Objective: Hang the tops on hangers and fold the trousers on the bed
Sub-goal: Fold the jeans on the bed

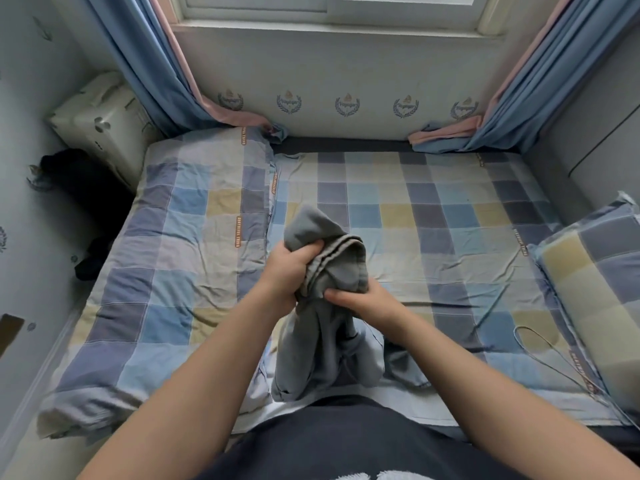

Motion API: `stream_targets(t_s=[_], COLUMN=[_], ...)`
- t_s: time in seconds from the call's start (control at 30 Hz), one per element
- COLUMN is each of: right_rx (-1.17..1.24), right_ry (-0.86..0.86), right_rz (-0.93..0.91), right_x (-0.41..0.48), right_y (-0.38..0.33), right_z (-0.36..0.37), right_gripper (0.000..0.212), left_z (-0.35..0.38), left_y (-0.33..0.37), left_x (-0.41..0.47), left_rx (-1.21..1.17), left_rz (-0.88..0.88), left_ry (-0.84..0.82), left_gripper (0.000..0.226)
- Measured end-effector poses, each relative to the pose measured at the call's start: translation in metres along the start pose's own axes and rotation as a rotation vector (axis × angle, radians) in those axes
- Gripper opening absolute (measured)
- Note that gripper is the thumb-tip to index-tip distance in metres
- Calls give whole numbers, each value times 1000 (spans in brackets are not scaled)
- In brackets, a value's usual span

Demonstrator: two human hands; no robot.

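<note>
Your left hand has a fistful of the grey garment up top. Your right hand pinches the cloth just below, thumb across the front, so both are full. The garment is lifted over the middle of the bed, its lower part trailing onto the sheet at the near edge. It looks like trousers, though bunched this way I can't be sure. Here's the danger: it's all wadded, and laid down like that the legs would likely twist and the fold come out lumpy. Find the waistband first. And mind the thin wire loop on the sheet to your right, possibly a hanger. A dragging leg could snag it.
</note>
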State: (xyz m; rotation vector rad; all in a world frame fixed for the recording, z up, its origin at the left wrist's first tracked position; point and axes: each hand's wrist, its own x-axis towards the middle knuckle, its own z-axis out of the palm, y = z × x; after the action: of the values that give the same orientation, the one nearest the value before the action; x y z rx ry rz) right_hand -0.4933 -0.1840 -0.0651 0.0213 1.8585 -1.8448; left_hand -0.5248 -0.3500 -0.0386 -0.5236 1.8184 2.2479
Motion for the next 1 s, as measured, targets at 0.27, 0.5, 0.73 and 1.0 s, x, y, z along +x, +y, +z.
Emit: stream_targets(t_s=[0.27,0.5,0.73,1.0], right_rx=[227,356,16,-137], right_ry=[284,303,130,8], right_rz=[-2,83,60,142], right_x=[14,34,19,-6], right_y=[-52,-92,-32,65], right_z=[-7,-26,-30,-14], right_gripper=[18,29,51,47], left_z=[-4,1,-3,8], left_y=[1,-45,-37,-24], left_x=[1,-26,-14,-9], left_rx=[198,362,91,-103], left_rz=[46,48,38,-121], left_ry=[-130,-345,-10,-43], left_gripper=[68,36,17,21])
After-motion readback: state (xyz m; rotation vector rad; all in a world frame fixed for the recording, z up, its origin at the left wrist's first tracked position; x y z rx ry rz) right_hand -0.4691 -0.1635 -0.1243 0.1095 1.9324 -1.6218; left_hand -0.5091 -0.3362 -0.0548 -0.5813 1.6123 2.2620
